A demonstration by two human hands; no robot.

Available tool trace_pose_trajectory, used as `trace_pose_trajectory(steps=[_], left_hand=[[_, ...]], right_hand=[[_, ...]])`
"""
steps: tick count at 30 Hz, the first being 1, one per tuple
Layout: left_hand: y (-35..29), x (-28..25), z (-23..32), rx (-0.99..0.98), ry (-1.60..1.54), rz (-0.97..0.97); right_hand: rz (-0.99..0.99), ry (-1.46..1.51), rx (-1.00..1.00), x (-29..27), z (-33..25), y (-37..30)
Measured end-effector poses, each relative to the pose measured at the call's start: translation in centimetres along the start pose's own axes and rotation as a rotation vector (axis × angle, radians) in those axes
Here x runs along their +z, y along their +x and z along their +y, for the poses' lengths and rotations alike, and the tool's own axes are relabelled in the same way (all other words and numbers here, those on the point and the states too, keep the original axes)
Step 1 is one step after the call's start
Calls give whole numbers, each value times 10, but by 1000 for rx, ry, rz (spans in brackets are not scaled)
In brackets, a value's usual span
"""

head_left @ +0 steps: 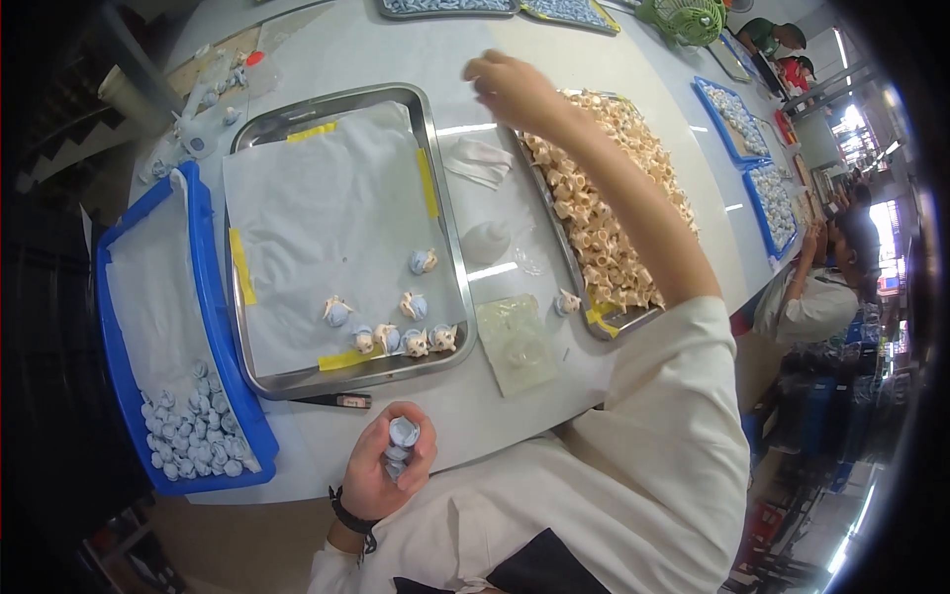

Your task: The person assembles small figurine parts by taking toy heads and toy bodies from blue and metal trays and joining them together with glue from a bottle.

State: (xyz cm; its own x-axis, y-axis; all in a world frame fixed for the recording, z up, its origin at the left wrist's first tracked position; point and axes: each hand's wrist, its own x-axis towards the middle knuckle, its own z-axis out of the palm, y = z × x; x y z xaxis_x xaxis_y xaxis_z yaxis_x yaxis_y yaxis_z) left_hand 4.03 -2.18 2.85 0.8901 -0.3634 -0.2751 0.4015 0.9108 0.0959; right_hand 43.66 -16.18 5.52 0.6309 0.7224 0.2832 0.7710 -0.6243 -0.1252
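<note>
Near the table's front edge, my left hand [384, 460] is closed around a few small pale blue cup-shaped pieces [403, 433], one above another. My right arm stretches forward and right, and my right hand [505, 91] hovers by the far left corner of a metal tray [556, 213] heaped with cream-coloured pieces [604, 208]. Its fingers are curled together; what they may hold cannot be made out. In front of me lies a larger metal tray [450, 213] lined with white sheet [317, 218] fixed by yellow tape. Several blue-and-cream assembled pieces [416, 343] sit along its near right part.
At the left stands a blue bin [223, 337] with many pale blue pieces [193, 431]. Between the trays lie a white cloth [480, 161], a translucent bottle [487, 241] and a greenish pad [517, 346]. A cutter-like tool [341, 400] lies by the front edge. A co-worker [816, 297] sits at right.
</note>
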Motion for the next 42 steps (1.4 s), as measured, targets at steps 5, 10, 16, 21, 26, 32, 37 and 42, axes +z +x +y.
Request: trace_pose_trajectory(steps=[5,10,16,21,26,32,37,42], left_hand=[[2,6,-5,40,294,-42],[0,8,-10,-4,527,-96],[-5,11,-17,42,792,-47],[-8,13,-17,22,816,13],[-7,13,-19,107,717,-123],[-8,9,-11,127,647,-72],[-8,8,-15,115,592,-32],[-8,10,-16,137,583,-19]], right_hand=[[96,530,115,-89,-47,-101],[-23,655,-619,-108,-174,-194],[158,550,-609,-82,-205,-213],[-16,829,-481,-88,-197,-211],[411,224,485,-89,-87,-251],[289,-137,595,-50,-61,-258],[320,-27,569,-46,-55,-259],[399,96,591,-49,-50,-262]])
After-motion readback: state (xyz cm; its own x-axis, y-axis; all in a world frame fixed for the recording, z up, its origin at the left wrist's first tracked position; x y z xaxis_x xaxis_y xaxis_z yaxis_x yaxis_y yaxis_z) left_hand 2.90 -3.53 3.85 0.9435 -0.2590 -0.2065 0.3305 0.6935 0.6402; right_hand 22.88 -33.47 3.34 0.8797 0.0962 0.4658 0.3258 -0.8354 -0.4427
